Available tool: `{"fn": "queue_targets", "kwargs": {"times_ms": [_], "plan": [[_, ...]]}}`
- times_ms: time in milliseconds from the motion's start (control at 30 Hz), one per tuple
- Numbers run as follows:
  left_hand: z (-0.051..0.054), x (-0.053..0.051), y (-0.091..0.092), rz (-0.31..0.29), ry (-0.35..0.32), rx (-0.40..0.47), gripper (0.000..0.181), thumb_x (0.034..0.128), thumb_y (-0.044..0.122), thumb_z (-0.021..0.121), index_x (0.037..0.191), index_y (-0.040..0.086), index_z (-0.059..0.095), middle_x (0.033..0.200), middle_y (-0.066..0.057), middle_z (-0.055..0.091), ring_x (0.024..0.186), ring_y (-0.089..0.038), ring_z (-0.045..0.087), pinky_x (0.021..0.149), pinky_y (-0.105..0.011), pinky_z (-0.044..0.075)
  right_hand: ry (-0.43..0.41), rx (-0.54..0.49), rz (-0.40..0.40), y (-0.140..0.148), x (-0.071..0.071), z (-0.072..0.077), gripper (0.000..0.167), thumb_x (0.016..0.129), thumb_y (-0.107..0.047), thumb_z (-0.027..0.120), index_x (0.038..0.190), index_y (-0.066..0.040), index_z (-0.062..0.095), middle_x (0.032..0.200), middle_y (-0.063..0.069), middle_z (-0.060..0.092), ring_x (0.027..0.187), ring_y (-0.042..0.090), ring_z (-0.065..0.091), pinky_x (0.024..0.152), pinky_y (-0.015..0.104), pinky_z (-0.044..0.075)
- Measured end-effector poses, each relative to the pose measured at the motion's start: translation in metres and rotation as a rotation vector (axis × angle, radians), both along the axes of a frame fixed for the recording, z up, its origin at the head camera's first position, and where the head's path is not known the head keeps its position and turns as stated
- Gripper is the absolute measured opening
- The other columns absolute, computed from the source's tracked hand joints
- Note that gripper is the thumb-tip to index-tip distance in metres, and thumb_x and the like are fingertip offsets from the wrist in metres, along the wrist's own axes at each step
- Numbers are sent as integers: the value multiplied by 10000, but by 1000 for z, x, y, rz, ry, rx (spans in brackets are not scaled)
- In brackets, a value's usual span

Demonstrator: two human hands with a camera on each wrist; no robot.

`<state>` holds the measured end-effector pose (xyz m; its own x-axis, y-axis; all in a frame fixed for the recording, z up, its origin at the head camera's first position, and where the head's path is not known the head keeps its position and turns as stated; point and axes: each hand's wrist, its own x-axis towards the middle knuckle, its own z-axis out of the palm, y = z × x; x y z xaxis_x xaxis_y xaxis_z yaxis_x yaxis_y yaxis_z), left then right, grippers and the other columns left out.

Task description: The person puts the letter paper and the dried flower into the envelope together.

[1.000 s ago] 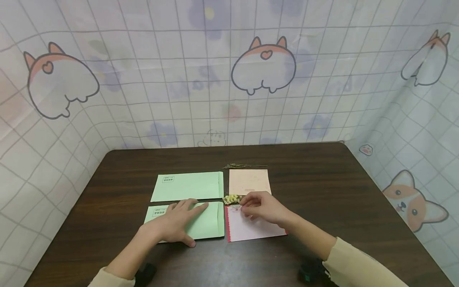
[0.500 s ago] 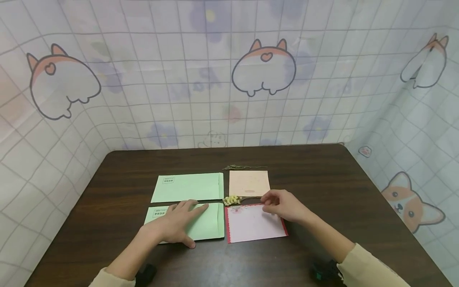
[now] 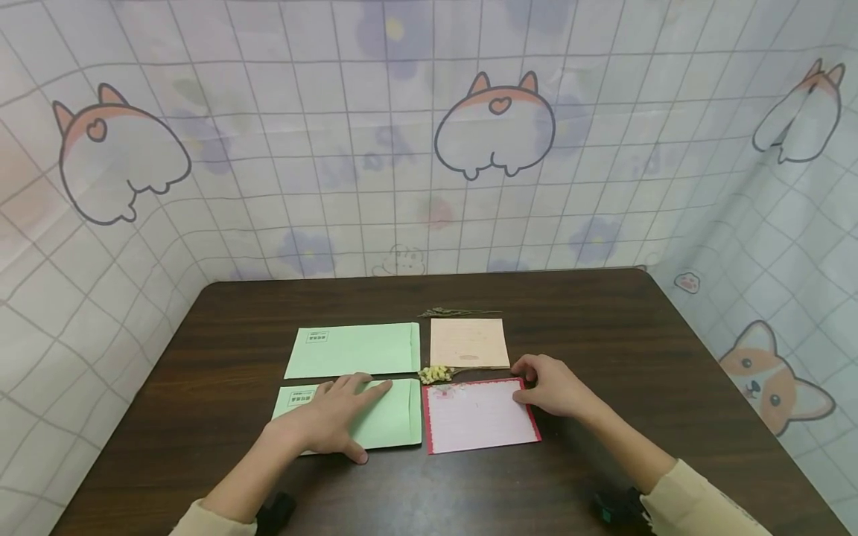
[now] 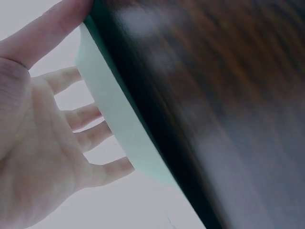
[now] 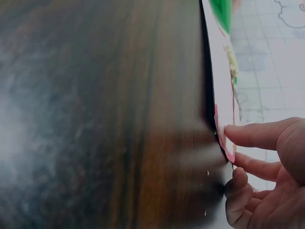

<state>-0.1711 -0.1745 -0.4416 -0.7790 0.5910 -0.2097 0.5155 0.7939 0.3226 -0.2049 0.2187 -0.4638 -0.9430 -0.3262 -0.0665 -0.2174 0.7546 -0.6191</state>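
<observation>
My left hand (image 3: 328, 420) rests with fingers spread on the nearer green envelope (image 3: 378, 417), thumb at its front edge; the left wrist view shows the palm beside the envelope's edge (image 4: 119, 109). My right hand (image 3: 553, 385) is at the upper right corner of a pink-white sheet of letter paper with a red border (image 3: 479, 417). In the right wrist view its thumb (image 5: 252, 136) touches the paper (image 5: 223, 81), and the index finger lies by the corner. Just above the sheet lies a stem of small yellow flowers (image 3: 437, 374), its end near my right fingers.
A second green envelope (image 3: 355, 350) lies behind the first. To its right is a peach sheet of paper (image 3: 469, 341), and behind that a thin dried sprig (image 3: 456, 312). All lie on a dark wooden table (image 3: 603, 320) before a patterned curtain (image 3: 402, 186).
My right hand has slid right from beside the yellow flowers to the letter paper's right corner, uncovering the flower stem and the sheet. The left hand stays on the envelope.
</observation>
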Motion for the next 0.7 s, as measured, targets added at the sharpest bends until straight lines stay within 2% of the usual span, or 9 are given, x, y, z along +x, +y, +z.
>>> {"fn": "queue_targets", "kwargs": {"times_ms": [167, 367, 600, 700], "plan": [[0, -1, 1, -4, 9, -1, 1085, 715, 365, 955, 1603, 142, 372, 1527, -192, 371, 1406, -394, 345, 1070, -652, 293, 18, 23, 6, 2, 0, 1, 255, 826, -103, 833, 1051, -50, 724, 922, 44, 583, 868, 225, 527, 752, 389, 464], [0, -1, 1, -6, 2, -7, 1082, 718, 369, 954, 1603, 145, 373, 1527, -194, 372, 1402, -397, 351, 1069, -651, 295, 21, 10, 10, 2, 2, 4, 210, 805, -91, 853, 936, -81, 689, 896, 28, 596, 847, 211, 539, 759, 391, 471], [2, -1, 1, -3, -3, -15, 1086, 717, 366, 954, 1606, 150, 368, 1531, -194, 364, 1408, -396, 342, 1079, -645, 286, -14, -56, 7, 8, 0, 1, 151, 861, -37, 786, 897, -90, 649, 816, -9, 607, 674, 164, 520, 600, 335, 450], [3, -1, 2, -6, -6, -14, 1084, 723, 362, 951, 1608, 149, 364, 1535, -196, 360, 1411, -397, 338, 1082, -642, 284, -35, -81, 16, 12, -2, 1, 110, 894, -55, 756, 897, -95, 653, 801, -14, 610, 666, 160, 525, 593, 332, 453]]}}
